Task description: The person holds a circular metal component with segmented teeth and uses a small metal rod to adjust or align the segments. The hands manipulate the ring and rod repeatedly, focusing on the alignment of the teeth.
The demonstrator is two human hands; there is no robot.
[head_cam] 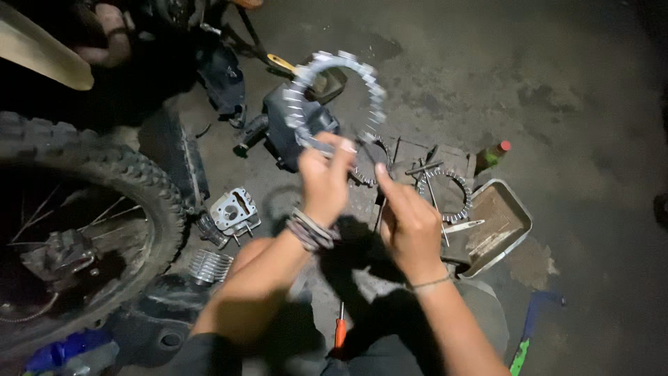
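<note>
Left hand grip pinches the toothed ring, which rises above it; right hand fingers loosely curled, empty.

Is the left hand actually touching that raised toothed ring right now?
Touching. The head view shows the left hand pinching the lower edge of the toothed ring between thumb and fingers, holding it up. The right hand sits just below it; its contact is unclear.

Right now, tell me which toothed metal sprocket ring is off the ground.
The large silver sprocket ring pinched in the left hand; the others lie on the floor.
</note>
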